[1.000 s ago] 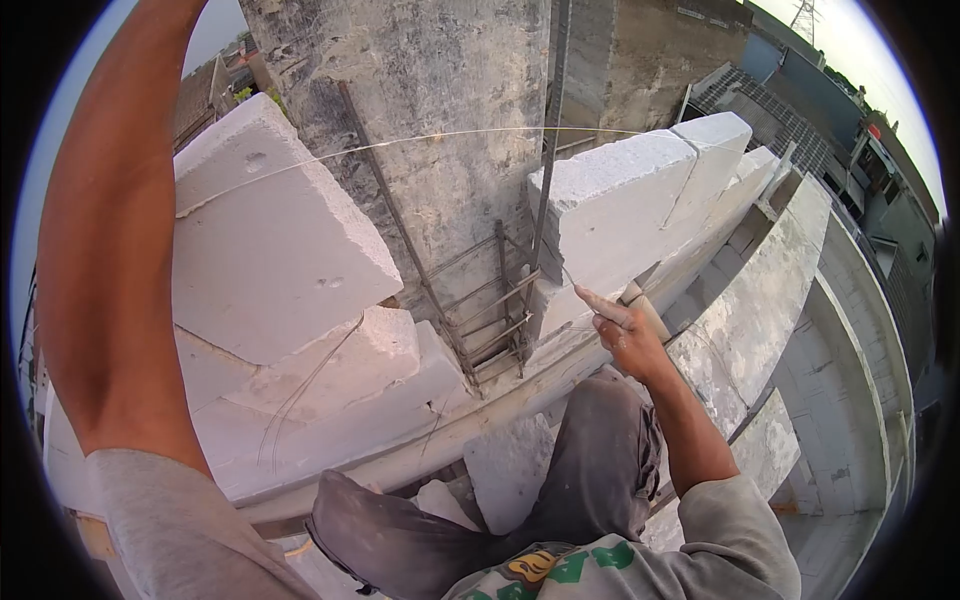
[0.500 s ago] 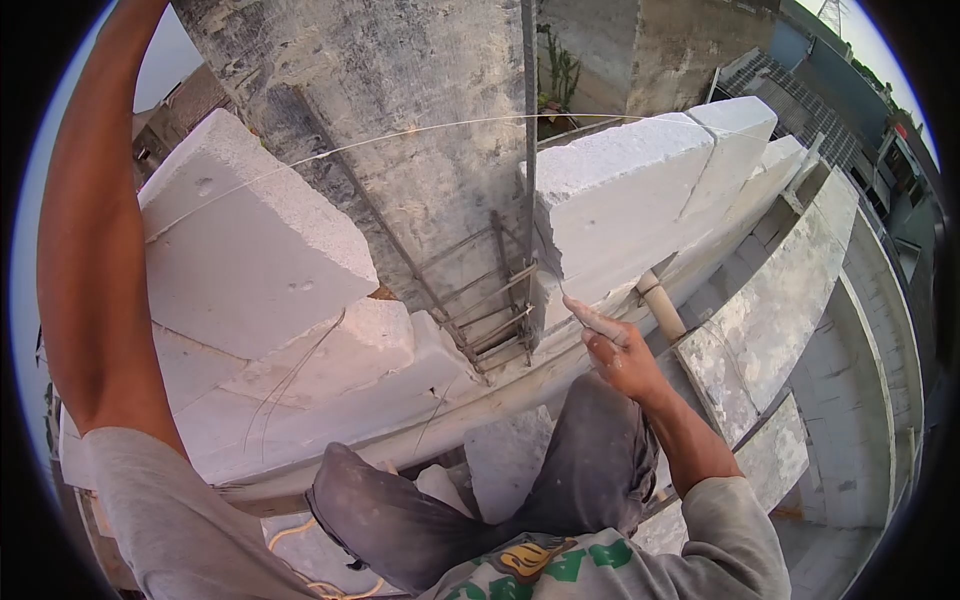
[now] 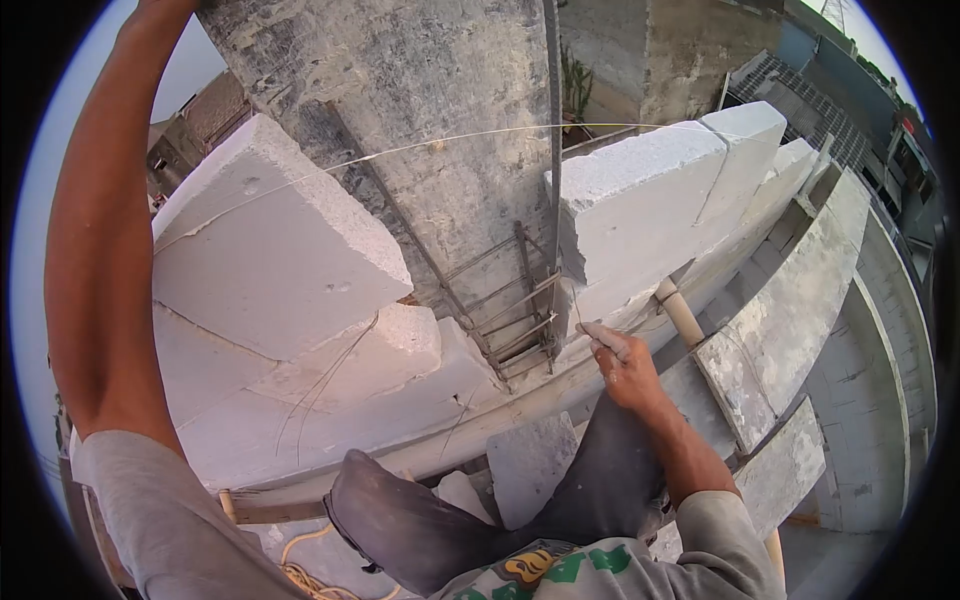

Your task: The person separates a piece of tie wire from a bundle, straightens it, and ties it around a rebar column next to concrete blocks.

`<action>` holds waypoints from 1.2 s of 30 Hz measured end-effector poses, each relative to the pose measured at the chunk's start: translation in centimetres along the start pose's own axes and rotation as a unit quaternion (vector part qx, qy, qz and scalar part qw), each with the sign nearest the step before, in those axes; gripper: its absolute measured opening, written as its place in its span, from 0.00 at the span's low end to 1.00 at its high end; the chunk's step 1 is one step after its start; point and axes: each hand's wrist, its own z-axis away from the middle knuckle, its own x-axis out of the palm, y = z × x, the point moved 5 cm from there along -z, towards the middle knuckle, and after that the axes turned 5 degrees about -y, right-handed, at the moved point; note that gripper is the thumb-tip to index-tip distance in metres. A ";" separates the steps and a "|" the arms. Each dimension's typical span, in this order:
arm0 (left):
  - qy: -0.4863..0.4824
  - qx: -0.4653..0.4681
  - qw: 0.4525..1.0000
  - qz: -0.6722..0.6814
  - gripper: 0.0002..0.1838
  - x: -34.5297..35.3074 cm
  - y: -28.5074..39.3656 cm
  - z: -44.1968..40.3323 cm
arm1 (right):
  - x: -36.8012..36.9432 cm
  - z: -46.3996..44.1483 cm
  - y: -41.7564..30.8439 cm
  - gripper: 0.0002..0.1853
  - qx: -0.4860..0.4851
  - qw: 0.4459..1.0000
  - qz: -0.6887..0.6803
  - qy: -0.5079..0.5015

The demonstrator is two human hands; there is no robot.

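My right hand (image 3: 625,368) is closed, thumb and fingers pinched together on a thin wire (image 3: 577,305). The wire runs up toward a steel rebar cage (image 3: 515,300) standing in the gap between two white block walls. Behind the cage rises a tall, stained formwork board (image 3: 430,100). My left arm is raised along the left side; only the base of my left hand (image 3: 165,8) shows at the top edge, beside the board's upper corner, and its fingers are out of frame. A broken-edged white block (image 3: 280,240) stands left of the gap, another white block (image 3: 660,200) right of it.
A pale string (image 3: 450,142) stretches across both block walls in front of the board. A round pole (image 3: 682,315) pokes out under the right wall. Grey planks (image 3: 790,310) lie at right. Below me are a loose slab (image 3: 530,470) and yellow rope (image 3: 300,575).
The view has shifted slightly, so the walls and board sit further right. My right hand has gone from a pointing index finger to a pinch, a little lower. My left arm stays raised.
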 end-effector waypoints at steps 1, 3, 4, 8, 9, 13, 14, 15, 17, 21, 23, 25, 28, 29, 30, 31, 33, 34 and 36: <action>-0.025 -0.023 0.999 -0.021 0.29 1.6 -1.4 -0.9 | -2.2 0.2 0.5 0.15 0.072 0.997 -0.036 -0.010; -0.069 -0.018 0.997 -0.035 0.28 1.8 -0.7 -0.6 | -5.4 -0.2 -0.2 0.14 0.051 0.997 0.015 -0.059; -0.085 -0.009 0.995 -0.046 0.28 1.9 -0.3 -1.1 | -6.4 -0.8 -0.3 0.13 0.035 0.996 0.035 -0.078; -0.047 0.069 0.993 -0.081 0.32 2.5 0.1 -0.9 | -7.9 -2.2 0.5 0.13 -0.002 0.995 0.009 -0.103; -0.041 0.067 0.993 -0.087 0.31 2.6 0.1 -0.9 | -8.4 -2.6 0.7 0.13 0.023 0.991 0.025 -0.127; -0.025 0.075 0.986 -0.143 0.26 3.0 0.7 -0.9 | -9.6 -3.7 0.1 0.14 0.021 0.983 0.068 -0.168; -0.028 0.084 0.981 -0.171 0.25 3.0 0.5 -0.7 | -9.3 -3.5 0.0 0.14 0.006 0.984 0.072 -0.166; -0.015 0.104 0.974 -0.201 0.23 3.3 0.1 -0.8 | -8.8 -3.2 0.1 0.15 -0.009 0.984 0.076 -0.161; -0.010 0.070 0.991 -0.110 0.25 2.5 0.2 -0.9 | -7.5 -2.4 0.6 0.15 -0.001 0.987 0.054 -0.149; -0.035 -0.018 0.999 -0.024 0.29 0.2 0.6 -0.4 | -0.2 -0.4 -0.9 0.15 0.001 0.992 -0.014 -0.125; -0.080 -0.091 0.992 -0.011 0.28 0.3 -0.7 -0.2 | 5.0 -0.8 -0.8 0.15 0.001 0.993 0.002 -0.117; -0.066 -0.064 0.996 -0.017 0.29 0.4 -0.3 -0.5 | 3.3 -0.4 -1.5 0.16 0.005 0.992 0.017 -0.122; -0.014 0.038 0.994 -0.100 0.31 2.5 -1.5 -1.2 | -1.7 1.1 1.4 0.17 -0.011 0.990 0.096 -0.107; -0.025 0.015 0.997 -0.072 0.36 2.1 -0.9 -1.1 | -3.8 0.8 1.0 0.17 -0.017 0.986 0.120 -0.110; -0.048 -0.003 0.998 -0.052 0.36 1.9 -0.3 -1.0 | -5.3 0.9 0.7 0.18 -0.019 0.983 0.139 -0.116; -0.072 -0.021 0.997 -0.035 0.37 1.5 0.1 -1.1 | -6.4 1.0 0.7 0.18 -0.001 0.981 0.149 -0.128; -0.062 -0.027 0.996 -0.057 0.38 1.1 0.0 -1.2 | -8.3 -0.4 0.3 0.18 0.009 0.973 0.174 -0.148; -0.056 -0.027 0.996 -0.067 0.38 1.3 -0.1 -1.2 | -9.0 -1.0 -0.1 0.17 -0.023 0.972 0.188 -0.136; -0.041 -0.024 0.996 -0.081 0.37 1.7 -0.2 -1.2 | -10.2 -1.5 -0.5 0.15 -0.082 0.968 0.212 -0.105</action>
